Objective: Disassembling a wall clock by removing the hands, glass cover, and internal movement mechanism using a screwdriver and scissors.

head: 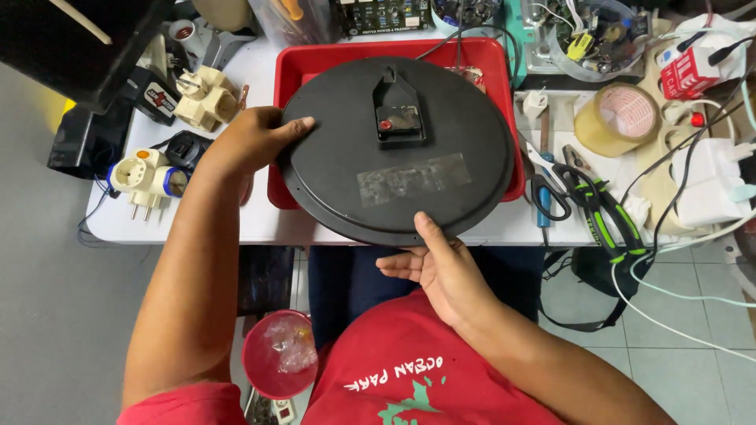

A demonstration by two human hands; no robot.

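Both hands [252, 142] grip black clock back [398, 149] — red tray [315, 59] mostly hidden

Hidden under the clock, cut off at the edges

The black round clock [398, 149], back side up, covers most of the red tray [315, 63]; its face cannot be seen. The right hand [437, 264] hides its fingers beneath the rim. The clear tub [594, 39] of small parts runs past the top edge, its contents too small to tell.

Black round clock back [398, 149] over red tray [315, 63], left hand [252, 142] and right hand [437, 264] gripping its rim.
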